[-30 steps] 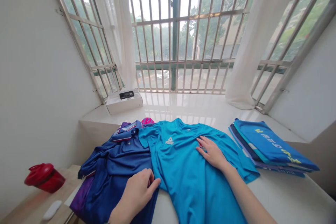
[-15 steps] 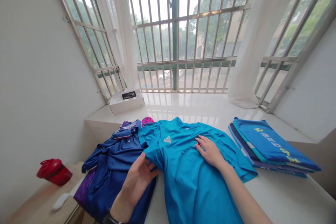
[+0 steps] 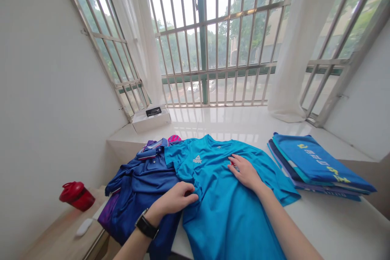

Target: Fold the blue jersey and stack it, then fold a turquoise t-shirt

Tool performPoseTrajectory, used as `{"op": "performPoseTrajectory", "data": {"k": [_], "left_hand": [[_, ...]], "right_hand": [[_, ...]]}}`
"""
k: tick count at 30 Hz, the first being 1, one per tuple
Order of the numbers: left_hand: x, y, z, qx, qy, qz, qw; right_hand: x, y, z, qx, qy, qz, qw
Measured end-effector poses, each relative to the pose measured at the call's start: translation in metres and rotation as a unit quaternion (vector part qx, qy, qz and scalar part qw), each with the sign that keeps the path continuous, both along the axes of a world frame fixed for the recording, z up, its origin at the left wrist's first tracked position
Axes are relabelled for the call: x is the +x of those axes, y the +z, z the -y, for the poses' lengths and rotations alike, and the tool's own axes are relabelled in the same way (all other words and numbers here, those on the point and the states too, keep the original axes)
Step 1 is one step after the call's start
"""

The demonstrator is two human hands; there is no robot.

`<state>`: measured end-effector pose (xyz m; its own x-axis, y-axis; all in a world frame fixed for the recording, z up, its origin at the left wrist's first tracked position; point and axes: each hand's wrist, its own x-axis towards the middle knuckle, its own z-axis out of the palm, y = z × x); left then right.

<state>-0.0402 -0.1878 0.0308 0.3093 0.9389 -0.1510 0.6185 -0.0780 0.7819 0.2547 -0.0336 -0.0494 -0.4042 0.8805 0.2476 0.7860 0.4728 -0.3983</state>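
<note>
A turquoise T-shirt (image 3: 219, 207) with a small white chest logo lies spread face up on the white window ledge (image 3: 231, 124). My left hand (image 3: 176, 199), a black watch on its wrist, pinches the shirt's left sleeve edge, fingers closed on the cloth. My right hand (image 3: 245, 172) rests flat on the shirt's chest, fingers spread. A heap of dark blue and purple shirts (image 3: 140, 187) lies just left of the turquoise one, partly under it.
A stack of folded blue shirts (image 3: 317, 166) sits on the ledge at the right. A white box (image 3: 150, 118) with a black item on top stands by the barred window. On a lower wooden surface at left are a red container (image 3: 76, 196) and a small white object (image 3: 83, 227).
My left hand has turned palm down and closed on the turquoise shirt's left sleeve, drawing it inward over the shirt. The right hand stays flat on the chest. The view shifted slightly left.
</note>
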Motion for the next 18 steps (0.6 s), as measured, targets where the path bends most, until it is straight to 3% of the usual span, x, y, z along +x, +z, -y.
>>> {"op": "performPoseTrajectory", "data": {"k": [3,5,7,8,9,11,13,15,18], "left_hand": [[-0.005,0.011,-0.008,0.022,0.068,0.187,0.980],[-0.006,0.015,-0.011,0.044,0.137,0.364,0.920],[-0.003,0.013,-0.013,0.036,0.149,0.458,0.876],[-0.001,0.010,-0.013,0.020,0.125,0.447,0.885],[0.002,0.006,-0.013,0.003,0.085,0.398,0.914],[0.008,-0.003,-0.013,-0.007,-0.014,0.233,0.972],[0.012,-0.005,-0.013,0.011,-0.086,0.101,0.991],[0.014,0.003,-0.012,0.040,-0.085,0.084,0.992],[0.010,0.031,-0.010,0.054,-0.004,0.192,0.980]], "right_hand": [[0.000,-0.001,-0.001,0.000,0.003,0.000,1.000],[0.000,-0.001,-0.001,0.000,0.004,0.002,1.000],[0.000,-0.002,-0.002,-0.001,0.000,0.003,1.000],[0.000,-0.003,-0.002,-0.002,-0.003,0.002,1.000],[0.000,-0.003,-0.002,-0.003,-0.006,0.000,1.000],[0.000,-0.004,-0.003,-0.004,-0.007,-0.003,1.000],[0.000,-0.005,-0.003,-0.004,-0.006,-0.004,1.000],[0.000,-0.005,-0.003,-0.002,-0.005,-0.005,1.000],[0.001,-0.005,-0.004,0.004,-0.006,-0.008,1.000]]}}
